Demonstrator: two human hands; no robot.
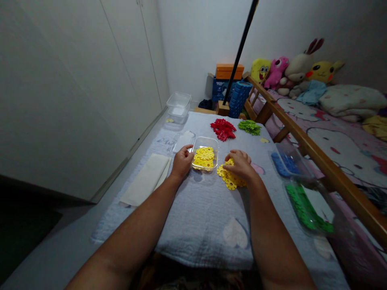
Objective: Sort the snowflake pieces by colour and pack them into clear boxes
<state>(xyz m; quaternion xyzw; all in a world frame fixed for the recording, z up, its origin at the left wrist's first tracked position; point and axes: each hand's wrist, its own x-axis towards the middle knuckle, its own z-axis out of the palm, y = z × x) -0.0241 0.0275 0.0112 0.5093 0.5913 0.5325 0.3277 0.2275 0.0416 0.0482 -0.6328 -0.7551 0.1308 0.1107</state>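
In the head view a clear plastic container [217, 155] stands on the cloth-covered table, with several yellow flower-shaped discs [204, 158] inside. At its left side, my left hand [182, 163] grips the wall between thumb and fingers. To the right of the container lies a loose pile of the same yellow discs [231, 184]. My right hand [241, 164] is over that pile, thumb and fingers curled around a yellow disc [229, 162]; the palm hides part of the pile.
Red pieces [223, 129] and light green pieces [249, 127] lie farther back. On the right are containers of blue pieces [284, 163] and green pieces [305, 207]. A folded cloth [146, 180], a clear lid [183, 141] and stacked containers [179, 106] are left. A wooden bed rail [317, 153] borders the right.
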